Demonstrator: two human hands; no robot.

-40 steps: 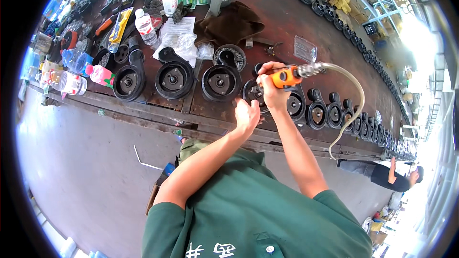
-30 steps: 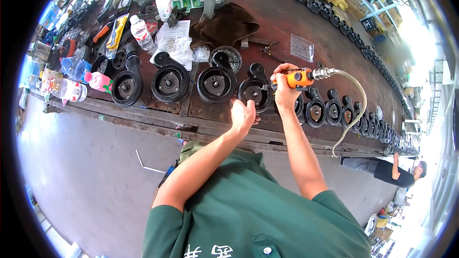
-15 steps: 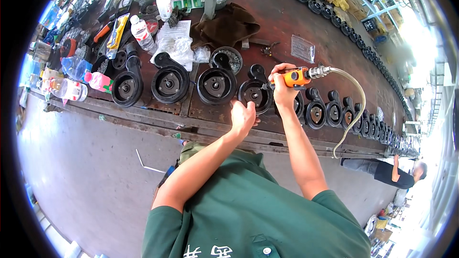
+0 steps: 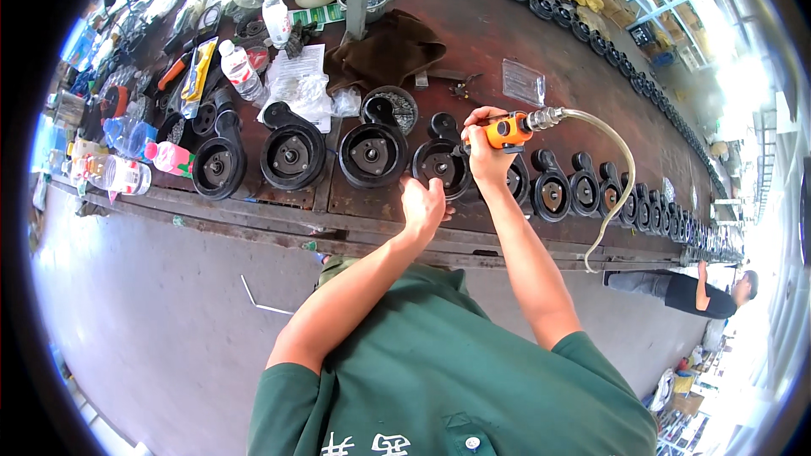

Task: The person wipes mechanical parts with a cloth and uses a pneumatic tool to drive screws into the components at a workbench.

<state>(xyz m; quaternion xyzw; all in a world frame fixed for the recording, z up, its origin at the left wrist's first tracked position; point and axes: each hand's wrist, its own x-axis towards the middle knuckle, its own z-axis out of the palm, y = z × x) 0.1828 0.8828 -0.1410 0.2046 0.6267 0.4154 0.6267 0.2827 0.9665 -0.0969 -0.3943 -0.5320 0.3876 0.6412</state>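
On my feed I have the right hand [image 4: 488, 156] wrapped around an orange air screwdriver [image 4: 507, 130], fingers closed on its body, with a pale hose [image 4: 632, 181] curving away from its metal coupling. The tool's dark nose points left at the right side of a black round housing [image 4: 429, 165] lying near the front edge of the workbench [image 4: 481, 34]; I cannot tell whether its tip touches a screw. My left hand [image 4: 422, 204] is at the housing's near rim, thumb toward its face; the other fingers are partly hidden, so I cannot tell how tightly they hold. I see similar housings lined up on both sides, and a bowl of small fasteners [image 4: 404, 108] just behind the neighbouring one on the left.
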